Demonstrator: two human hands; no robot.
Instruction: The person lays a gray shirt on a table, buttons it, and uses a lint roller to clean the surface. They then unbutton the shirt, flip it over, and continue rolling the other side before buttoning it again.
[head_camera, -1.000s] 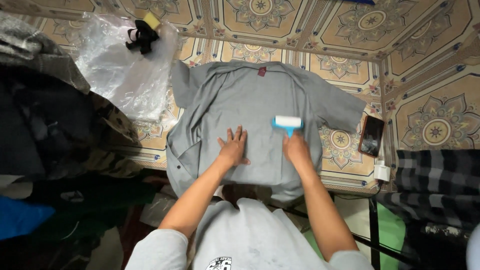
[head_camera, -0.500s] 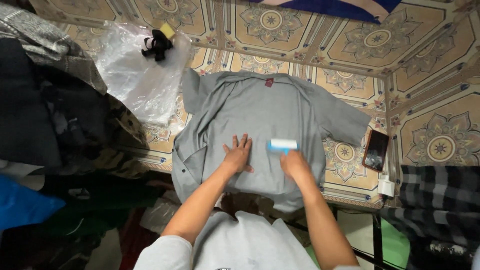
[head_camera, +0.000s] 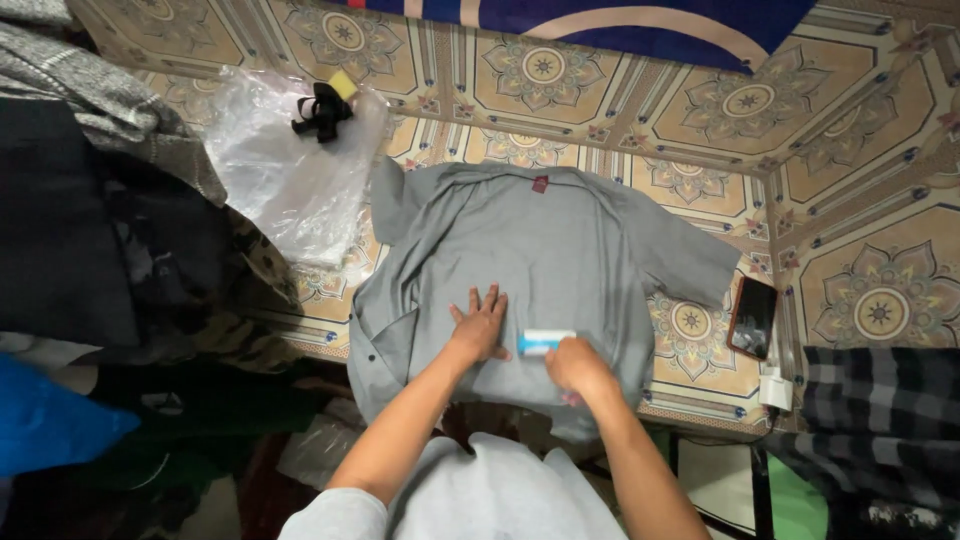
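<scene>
Patterned cloth covers our table (head_camera: 880, 250), where the grey shirt (head_camera: 560, 260) lies spread flat. Our left hand (head_camera: 480, 325) presses it open-palmed, pinning the fabric, while our right hand (head_camera: 575, 365) grips the small blue-and-white lint roller (head_camera: 545, 342) against it.

Both hands rest on the shirt (head_camera: 560, 250) — plastic bag (head_camera: 285, 170) to its left, phone (head_camera: 752, 317) right.
</scene>
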